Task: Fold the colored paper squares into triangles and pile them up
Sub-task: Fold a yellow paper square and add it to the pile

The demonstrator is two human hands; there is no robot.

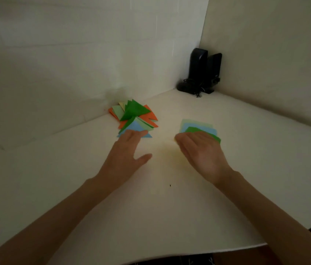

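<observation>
- A loose pile of folded paper triangles (134,115) in dark green, orange, light green, pale yellow and light blue lies on the white desk (170,207), at its far edge, close to the white back wall (74,54).
- The left hand (126,150) reaches forward, palm down. Its fingers (137,133) are straight and close together, with the thumb spread to the side. The tips lie over the near edge of the light blue triangle (136,128) at the front of the pile. They hold nothing.
- A fanned stack of flat, unfolded paper squares (196,124) lies to the right of the pile, apart from it. Its sheets are pale green and light blue, with a dark green square (213,136) on top.
- The right hand (204,152) is blurred, with its palm turned inward. Its fingers (198,135) are stretched out, nearly straight and side by side. The tips cover the near left corner of the dark green square, and nothing is curled round the paper.
- Two black upright speakers (204,71) with a tangle of cable stand in the far corner, well away from the papers.
</observation>
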